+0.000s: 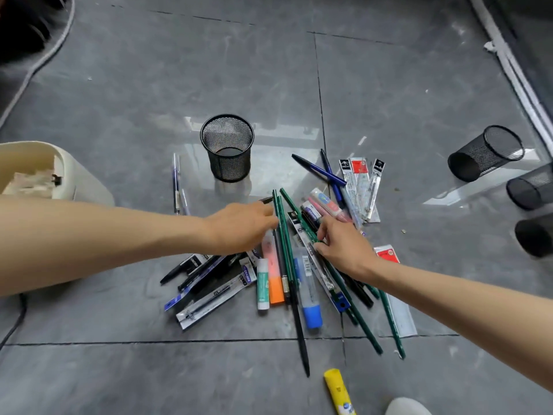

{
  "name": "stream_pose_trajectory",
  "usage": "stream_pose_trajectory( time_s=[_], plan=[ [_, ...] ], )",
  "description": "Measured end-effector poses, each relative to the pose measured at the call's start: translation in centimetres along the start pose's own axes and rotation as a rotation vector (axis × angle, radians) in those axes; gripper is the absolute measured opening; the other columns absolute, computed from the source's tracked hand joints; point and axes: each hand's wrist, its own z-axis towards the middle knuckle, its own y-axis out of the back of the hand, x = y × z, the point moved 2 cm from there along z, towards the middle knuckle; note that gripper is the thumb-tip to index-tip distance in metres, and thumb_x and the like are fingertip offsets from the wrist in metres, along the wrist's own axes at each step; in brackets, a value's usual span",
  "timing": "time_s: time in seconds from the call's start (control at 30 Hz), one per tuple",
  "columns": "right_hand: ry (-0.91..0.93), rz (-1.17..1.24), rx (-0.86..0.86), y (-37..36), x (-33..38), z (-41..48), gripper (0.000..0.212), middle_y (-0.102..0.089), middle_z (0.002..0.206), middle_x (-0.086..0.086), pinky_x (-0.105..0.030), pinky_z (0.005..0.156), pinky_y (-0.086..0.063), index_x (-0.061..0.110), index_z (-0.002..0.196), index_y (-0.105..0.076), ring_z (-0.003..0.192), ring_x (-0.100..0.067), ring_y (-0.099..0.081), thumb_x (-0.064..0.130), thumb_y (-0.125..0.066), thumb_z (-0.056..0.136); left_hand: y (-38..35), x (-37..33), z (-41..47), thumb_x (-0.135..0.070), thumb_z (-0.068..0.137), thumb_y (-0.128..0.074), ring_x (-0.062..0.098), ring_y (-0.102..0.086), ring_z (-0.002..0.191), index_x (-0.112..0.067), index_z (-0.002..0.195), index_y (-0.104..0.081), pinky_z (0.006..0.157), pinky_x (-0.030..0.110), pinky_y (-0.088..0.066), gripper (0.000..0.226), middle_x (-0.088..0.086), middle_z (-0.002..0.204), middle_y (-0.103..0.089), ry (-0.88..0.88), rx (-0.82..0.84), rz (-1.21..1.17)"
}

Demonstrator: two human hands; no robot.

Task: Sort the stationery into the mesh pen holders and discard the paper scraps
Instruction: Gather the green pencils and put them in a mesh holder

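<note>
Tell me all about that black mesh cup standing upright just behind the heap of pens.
The upright mesh pen holder is a round black cup, apparently metal mesh, with a solid rim and dark base. It stands on the grey tiled floor beyond the stationery pile, seemingly empty, touching nothing but the floor.

Stationery pile point(275, 283) — pens, green pencils, refills — sprawled flat; black mesh holder point(227, 148) upright behind it.
</note>
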Motion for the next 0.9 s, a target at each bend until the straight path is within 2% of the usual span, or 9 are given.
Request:
stream_pose_trajectory(
  time_s=[0.07, 0.13, 0.2, 0.27, 0.37, 0.5, 0.67, 0.8, 0.9],
  plan=[
    [0.005, 0.020, -0.026, 0.1, -0.3, -0.4, 0.012, -0.062, 0.088, 0.004, -0.033, 0.066, -0.040, 0.020, 0.082, -0.047, 0.088, -0.025, -0.057, 0.015, -0.058, 0.085, -0.9, -0.3, 1.0, 0.001, 0.080, -0.047, 0.019, -0.048, 0.093, -0.014, 0.115, -0.053, 0.069, 0.033, -0.047, 0.038, 0.002, 0.110, -0.053, -0.193, 0.024, 0.148],
    [0.015, 0.040, -0.027, 0.3, -0.7, -1.1, 0.008, -0.052, 0.071, 0.010, -0.030, 0.062, -0.034, 0.019, 0.083, -0.049, 0.075, -0.021, -0.052, 0.015, -0.055, 0.086, -1.2, -0.8, 2.0, 0.003, 0.081, -0.049, 0.022, -0.048, 0.094, -0.009, 0.116, -0.050, 0.074, 0.037, -0.048, 0.037, 0.007, 0.113, -0.051, -0.309, 0.061, 0.235],
    [0.032, 0.051, -0.046, 0.4, -1.2, -1.7, 0.006, -0.046, 0.067, 0.013, -0.029, 0.061, -0.031, 0.018, 0.084, -0.050, 0.071, -0.017, -0.048, 0.017, -0.055, 0.088, -1.4, -1.0, 3.0, 0.001, 0.085, -0.051, 0.021, -0.047, 0.092, -0.007, 0.120, -0.044, 0.073, 0.034, -0.048, 0.037, 0.008, 0.113, -0.049, -0.338, 0.074, 0.314],
    [0.033, 0.055, -0.073, 0.5, -1.7, -2.4, 0.006, -0.045, 0.070, 0.016, -0.028, 0.062, -0.031, 0.018, 0.084, -0.051, 0.070, -0.016, -0.048, 0.018, -0.054, 0.089, -1.4, -1.1, 4.0, -0.003, 0.087, -0.054, 0.018, -0.045, 0.092, -0.010, 0.128, -0.034, 0.073, 0.031, -0.049, 0.047, 0.008, 0.115, -0.046, -0.346, 0.104, 0.372],
    [0.003, 0.064, -0.090, 0.5, -2.8, -3.3, 0.005, -0.047, 0.065, 0.012, -0.029, 0.060, -0.032, 0.019, 0.084, -0.052, 0.069, -0.016, -0.050, 0.019, -0.053, 0.089, -1.5, -1.1, 5.3, -0.004, 0.092, -0.048, 0.020, -0.045, 0.097, -0.010, 0.139, -0.021, 0.078, 0.032, -0.050, 0.055, 0.012, 0.123, -0.039, -0.366, 0.225, 0.496],
    [-0.025, 0.080, -0.074, 0.4, -4.1, -4.5, 0.004, -0.048, 0.068, 0.012, -0.029, 0.061, -0.033, 0.019, 0.086, -0.052, 0.070, -0.016, -0.049, 0.020, -0.054, 0.090, -1.3, -0.5, 6.0, -0.013, 0.094, -0.050, 0.020, -0.046, 0.095, -0.009, 0.135, -0.030, 0.076, 0.032, -0.050, 0.046, 0.010, 0.122, -0.040, -0.500, 0.249, 0.627],
    [-0.088, 0.075, -0.041, 0.3, -5.1, -4.5, 0.002, -0.057, 0.076, 0.002, -0.034, 0.066, -0.045, 0.020, 0.087, -0.052, 0.076, -0.021, -0.055, 0.021, -0.053, 0.088, -0.8, -1.5, 6.7, -0.002, 0.099, -0.028, 0.019, -0.035, 0.090, -0.003, 0.136, -0.032, 0.078, 0.032, -0.050, 0.037, 0.014, 0.126, -0.034, -0.635, 0.280, 0.749],
    [-0.100, 0.083, -0.027, 0.3, -4.8, -3.3, 0.004, -0.058, 0.071, 0.002, -0.033, 0.063, -0.043, 0.020, 0.085, -0.051, 0.072, -0.022, -0.056, 0.019, -0.053, 0.089, -0.3, -0.7, 6.1, -0.004, 0.096, -0.034, 0.021, -0.047, 0.087, -0.010, 0.125, -0.028, 0.068, 0.035, -0.052, 0.030, 0.012, 0.111, -0.048, -0.604, 0.198, 0.705],
    [-0.050, 0.086, -0.108, 0.6, -3.7, -2.7, 0.005, -0.056, 0.071, 0.005, -0.033, 0.064, -0.045, 0.021, 0.084, -0.053, 0.070, -0.020, -0.056, 0.019, -0.053, 0.089, 0.6, 0.5, 5.1, -0.003, 0.087, -0.039, 0.018, -0.044, 0.067, -0.013, 0.111, -0.029, 0.046, 0.030, -0.045, 0.028, 0.010, 0.088, -0.051, -0.568, -0.027, 0.565]
  ],
)
